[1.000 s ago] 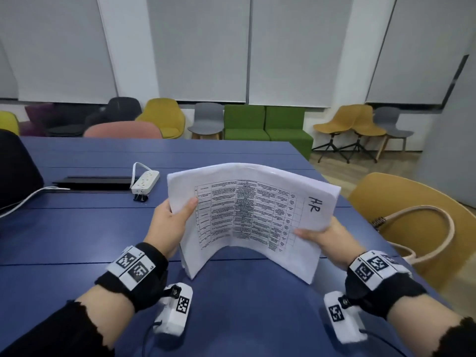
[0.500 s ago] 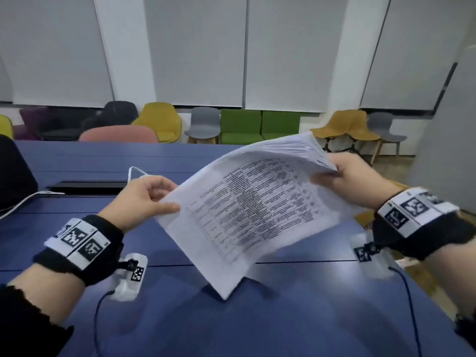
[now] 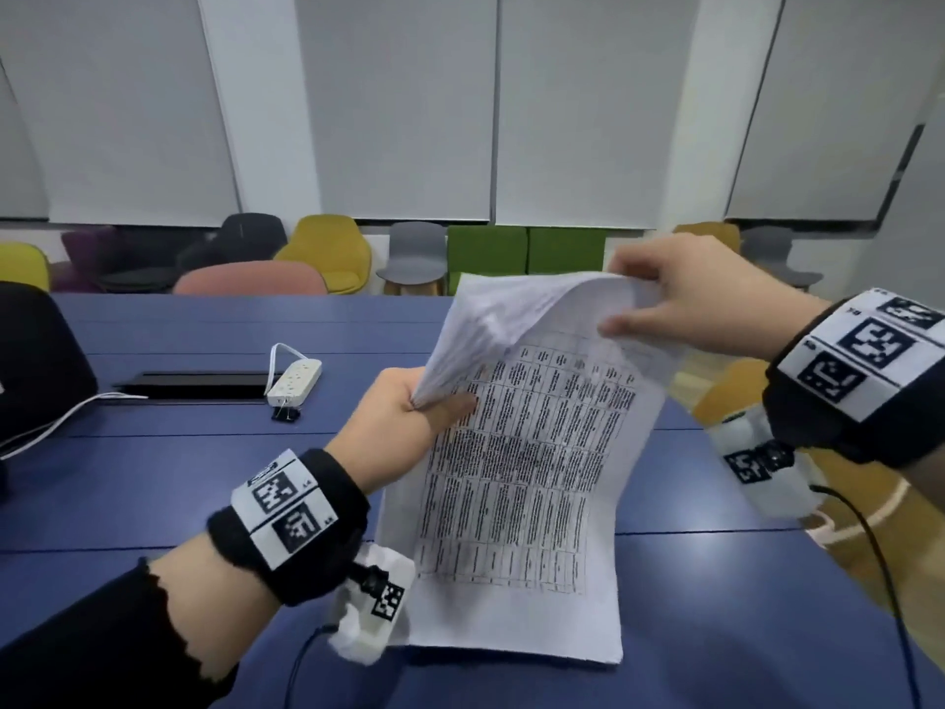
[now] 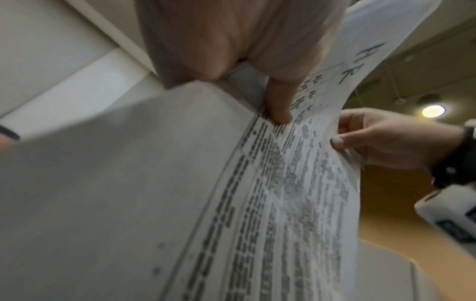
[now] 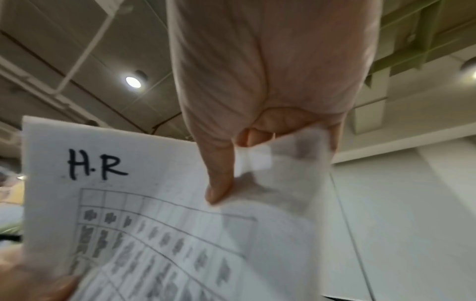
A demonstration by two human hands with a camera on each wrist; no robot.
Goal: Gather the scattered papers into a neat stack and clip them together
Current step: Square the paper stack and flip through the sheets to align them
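A stack of white papers (image 3: 516, 504) printed with a table stands upright, its bottom edge on the blue table (image 3: 153, 478). My left hand (image 3: 409, 411) pinches the stack's upper left edge, thumb on the printed front. My right hand (image 3: 680, 299) grips the top right corner, which curls over. In the left wrist view the papers (image 4: 270, 203) bend under my thumb, with the right hand (image 4: 381, 140) beyond. The right wrist view shows the top sheet (image 5: 154, 224) marked "H.R". A black binder clip (image 3: 285, 415) lies on the table by the power strip.
A white power strip (image 3: 295, 382) with its cable lies left of centre, beside a black cable slot (image 3: 194, 385). A dark chair back (image 3: 36, 360) stands at the far left, a yellow chair (image 3: 731, 396) at the right. Coloured chairs line the far wall.
The stack has turned from landscape to upright, with its bottom edge on the table. My right hand rose to the top corner; my left hand shifted to the upper left edge.
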